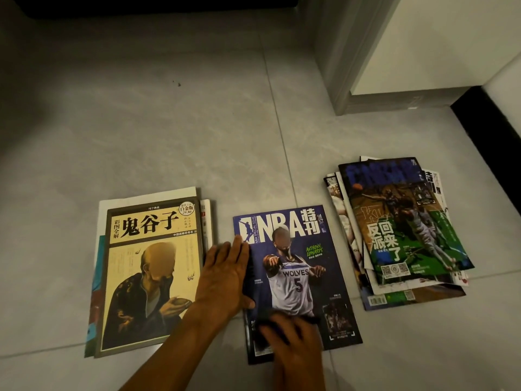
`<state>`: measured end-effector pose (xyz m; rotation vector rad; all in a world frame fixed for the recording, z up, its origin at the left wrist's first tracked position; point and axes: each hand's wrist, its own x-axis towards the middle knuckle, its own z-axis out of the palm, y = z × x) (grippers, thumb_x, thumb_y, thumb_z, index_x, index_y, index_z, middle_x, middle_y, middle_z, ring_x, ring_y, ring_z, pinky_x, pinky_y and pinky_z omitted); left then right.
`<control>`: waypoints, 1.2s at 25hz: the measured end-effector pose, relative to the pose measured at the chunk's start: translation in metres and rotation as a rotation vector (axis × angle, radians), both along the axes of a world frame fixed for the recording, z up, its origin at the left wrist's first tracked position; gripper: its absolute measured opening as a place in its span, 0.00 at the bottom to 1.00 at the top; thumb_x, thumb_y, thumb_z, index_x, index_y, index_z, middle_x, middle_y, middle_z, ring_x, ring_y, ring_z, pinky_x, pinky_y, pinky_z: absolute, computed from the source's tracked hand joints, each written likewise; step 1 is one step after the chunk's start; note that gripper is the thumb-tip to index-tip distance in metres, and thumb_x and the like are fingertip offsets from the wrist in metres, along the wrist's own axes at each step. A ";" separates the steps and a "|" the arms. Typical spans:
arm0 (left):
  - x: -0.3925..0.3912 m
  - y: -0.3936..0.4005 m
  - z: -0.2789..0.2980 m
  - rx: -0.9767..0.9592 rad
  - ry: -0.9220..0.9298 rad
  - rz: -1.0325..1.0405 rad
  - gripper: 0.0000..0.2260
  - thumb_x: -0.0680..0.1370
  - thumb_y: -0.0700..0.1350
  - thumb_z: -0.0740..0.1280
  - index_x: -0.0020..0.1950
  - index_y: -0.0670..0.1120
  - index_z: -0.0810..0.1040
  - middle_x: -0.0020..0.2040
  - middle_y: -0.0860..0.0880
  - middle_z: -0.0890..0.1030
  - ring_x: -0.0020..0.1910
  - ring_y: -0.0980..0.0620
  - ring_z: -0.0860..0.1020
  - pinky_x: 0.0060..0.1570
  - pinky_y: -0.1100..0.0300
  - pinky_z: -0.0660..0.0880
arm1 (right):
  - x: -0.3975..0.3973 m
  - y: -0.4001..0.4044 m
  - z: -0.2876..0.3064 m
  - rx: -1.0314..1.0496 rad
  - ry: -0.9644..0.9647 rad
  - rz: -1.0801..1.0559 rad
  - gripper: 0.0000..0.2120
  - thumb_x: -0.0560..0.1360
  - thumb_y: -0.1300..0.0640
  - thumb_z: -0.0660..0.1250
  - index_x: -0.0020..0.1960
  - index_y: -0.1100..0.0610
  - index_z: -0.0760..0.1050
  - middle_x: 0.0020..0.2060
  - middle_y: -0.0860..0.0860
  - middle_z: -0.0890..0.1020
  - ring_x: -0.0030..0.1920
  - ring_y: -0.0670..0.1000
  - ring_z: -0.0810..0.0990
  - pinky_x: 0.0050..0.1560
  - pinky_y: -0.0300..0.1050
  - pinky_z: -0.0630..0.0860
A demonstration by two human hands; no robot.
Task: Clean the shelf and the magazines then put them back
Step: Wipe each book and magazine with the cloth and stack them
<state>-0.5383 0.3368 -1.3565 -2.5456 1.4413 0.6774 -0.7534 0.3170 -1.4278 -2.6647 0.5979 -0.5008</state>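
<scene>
A blue NBA magazine [298, 249] lies flat on the grey tiled floor, on top of another magazine. My left hand [225, 273] presses its left edge, fingers straight and flat, thumb on the cover. My right hand [293, 342] is blurred at the magazine's lower part, fingers spread over a dark cloth [304, 319] that it presses on the cover. To the left is a stack topped by a yellow book with a painted figure [146, 277]. A loose pile of magazines [400, 230] with a green and black cover on top lies to the right.
A grey door frame [342, 80] and a white panel stand at the back right. A black skirting strip [490, 131] runs along the right wall. Dark furniture [141, 7] sits at the top edge. Small crumbs [178, 84] lie on the floor.
</scene>
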 end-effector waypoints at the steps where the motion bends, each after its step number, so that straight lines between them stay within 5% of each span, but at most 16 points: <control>1: 0.000 0.001 -0.001 -0.003 -0.002 0.002 0.54 0.70 0.66 0.69 0.78 0.47 0.35 0.78 0.45 0.36 0.77 0.43 0.38 0.71 0.50 0.31 | -0.007 -0.003 -0.002 -0.039 0.018 0.147 0.12 0.77 0.49 0.61 0.60 0.41 0.71 0.62 0.43 0.72 0.58 0.51 0.71 0.57 0.49 0.71; 3: 0.000 0.002 -0.002 -0.011 -0.006 -0.004 0.54 0.70 0.67 0.68 0.78 0.47 0.34 0.78 0.45 0.36 0.77 0.44 0.38 0.71 0.50 0.31 | -0.024 -0.038 0.001 -0.091 0.056 0.303 0.17 0.73 0.50 0.67 0.61 0.40 0.71 0.64 0.41 0.72 0.61 0.50 0.70 0.59 0.47 0.73; 6: -0.002 0.002 -0.002 -0.016 -0.006 -0.012 0.54 0.70 0.67 0.69 0.78 0.47 0.35 0.79 0.45 0.36 0.77 0.43 0.38 0.71 0.50 0.31 | -0.032 -0.096 0.021 0.001 0.035 0.059 0.22 0.67 0.60 0.67 0.59 0.44 0.74 0.62 0.43 0.75 0.59 0.53 0.70 0.54 0.49 0.74; 10: -0.001 -0.001 -0.001 -0.004 0.005 -0.011 0.54 0.70 0.66 0.69 0.78 0.47 0.35 0.78 0.45 0.36 0.77 0.43 0.37 0.73 0.49 0.32 | 0.053 -0.167 0.032 0.089 0.062 -0.156 0.24 0.66 0.74 0.68 0.57 0.53 0.80 0.59 0.51 0.80 0.56 0.59 0.72 0.54 0.54 0.75; 15: 0.000 0.003 0.001 0.020 0.004 0.000 0.53 0.70 0.66 0.69 0.78 0.47 0.35 0.78 0.45 0.36 0.77 0.44 0.37 0.73 0.50 0.32 | 0.111 -0.208 0.028 0.195 0.110 -0.243 0.21 0.73 0.71 0.64 0.60 0.54 0.80 0.62 0.52 0.78 0.60 0.59 0.71 0.63 0.56 0.71; 19: -0.005 0.000 0.001 0.005 0.017 -0.007 0.54 0.69 0.65 0.70 0.78 0.48 0.35 0.78 0.46 0.36 0.77 0.44 0.38 0.72 0.50 0.32 | 0.023 -0.152 0.017 0.161 0.069 -0.227 0.23 0.69 0.73 0.69 0.59 0.52 0.80 0.61 0.50 0.78 0.60 0.56 0.69 0.60 0.50 0.66; 21: -0.004 -0.002 0.001 0.011 0.031 -0.004 0.54 0.69 0.64 0.71 0.78 0.48 0.36 0.79 0.47 0.36 0.77 0.43 0.38 0.71 0.50 0.31 | -0.031 -0.113 0.007 0.069 0.061 -0.203 0.20 0.71 0.64 0.70 0.59 0.48 0.76 0.61 0.48 0.76 0.58 0.58 0.72 0.57 0.52 0.70; 23: 0.000 -0.002 0.002 0.004 0.048 0.016 0.54 0.69 0.62 0.72 0.78 0.48 0.37 0.79 0.47 0.36 0.77 0.43 0.38 0.71 0.50 0.31 | -0.068 -0.081 0.006 -0.012 0.046 -0.124 0.10 0.80 0.49 0.58 0.59 0.44 0.73 0.60 0.46 0.74 0.53 0.59 0.76 0.54 0.52 0.73; 25: 0.001 -0.001 0.001 -0.031 0.071 0.043 0.54 0.69 0.60 0.74 0.78 0.48 0.37 0.78 0.47 0.36 0.77 0.43 0.38 0.71 0.51 0.32 | -0.070 -0.060 0.014 -0.065 0.053 -0.085 0.13 0.82 0.44 0.50 0.58 0.43 0.72 0.58 0.45 0.73 0.51 0.57 0.73 0.48 0.53 0.77; 28: -0.007 -0.001 0.001 -0.027 0.155 0.107 0.53 0.70 0.57 0.73 0.78 0.49 0.35 0.77 0.44 0.33 0.76 0.42 0.35 0.73 0.50 0.36 | -0.033 -0.050 0.016 -0.041 0.065 -0.044 0.16 0.70 0.52 0.66 0.58 0.43 0.72 0.59 0.45 0.73 0.54 0.55 0.71 0.44 0.56 0.78; 30: -0.014 -0.002 -0.001 -0.009 0.215 0.131 0.51 0.72 0.54 0.72 0.78 0.50 0.36 0.77 0.43 0.34 0.77 0.41 0.36 0.77 0.47 0.43 | 0.004 -0.073 0.014 -0.004 0.075 -0.032 0.20 0.70 0.56 0.67 0.60 0.44 0.74 0.61 0.46 0.73 0.57 0.54 0.70 0.50 0.57 0.77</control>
